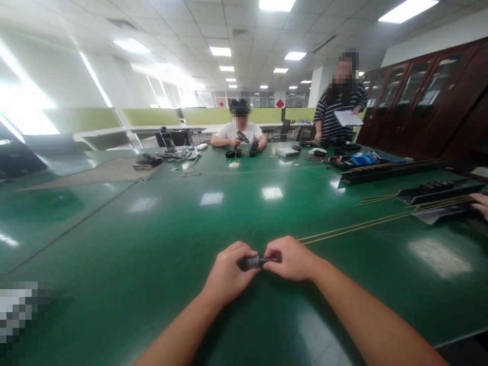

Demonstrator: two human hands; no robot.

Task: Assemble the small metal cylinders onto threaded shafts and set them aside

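Note:
Above the green table, close in front of me, is a short grey metal cylinder (252,262), with a thin dark shaft (269,260) coming out of its right end. Thumb and fingers of my left hand (232,269) are wrapped round the cylinder. My right hand (292,259) is closed on the shaft in a pinch, and its fingers hide the shaft's far part. Whether the shaft is fixed in the cylinder or only pushed in, I cannot tell. Two thin brass-coloured rods (354,224) run out to the right from behind my right hand.
Black metal channels (438,193) hold rods at the right, by another person's hand (481,203). Across the green table (152,244), a seated person (241,133) handles a power drill (243,136). Someone in stripes (339,114) stands with papers. Tools and parts (354,158) line the far edge.

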